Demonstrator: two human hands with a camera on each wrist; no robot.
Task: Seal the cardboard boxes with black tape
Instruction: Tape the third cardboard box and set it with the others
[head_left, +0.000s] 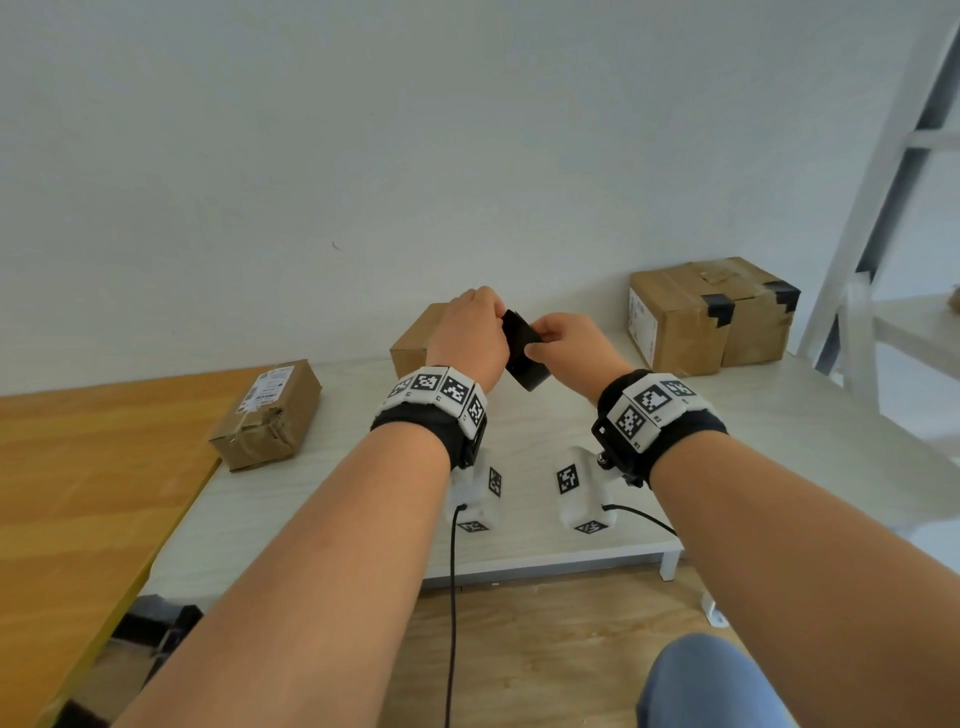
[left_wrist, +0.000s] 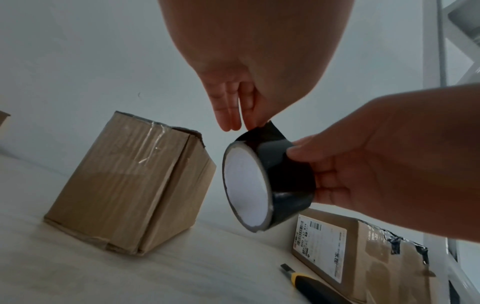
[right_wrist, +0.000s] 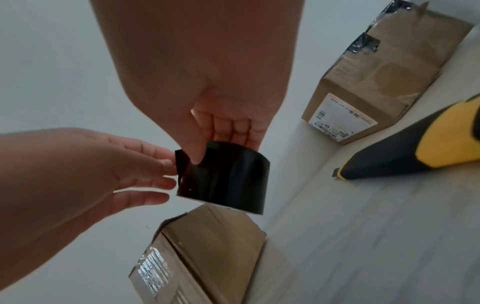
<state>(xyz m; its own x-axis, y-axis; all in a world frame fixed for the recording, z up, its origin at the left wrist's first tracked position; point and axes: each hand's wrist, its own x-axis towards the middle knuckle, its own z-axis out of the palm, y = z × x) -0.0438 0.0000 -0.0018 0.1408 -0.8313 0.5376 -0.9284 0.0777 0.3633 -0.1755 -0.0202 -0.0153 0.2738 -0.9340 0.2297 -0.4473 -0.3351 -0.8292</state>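
Note:
A roll of black tape (head_left: 524, 364) is held in the air above the white table (head_left: 353, 415). My right hand (head_left: 540, 343) grips the roll (right_wrist: 228, 181) with the thumb on top and the fingers behind. My left hand (head_left: 493, 322) pinches the loose tape end (left_wrist: 267, 128), which is lifted a little off the roll (left_wrist: 285, 174). Right behind and below the hands stands a brown cardboard box (head_left: 410, 343) with old clear tape down its side (left_wrist: 153, 142) and its top flaps slightly raised.
A small labelled box (head_left: 267, 415) lies at the left, by the orange table (head_left: 78, 493). Two boxes with black tape on them (head_left: 711, 317) stand at the back right. A yellow-and-black utility knife (right_wrist: 415, 156) lies on the table. A white frame (head_left: 883, 182) rises at the right.

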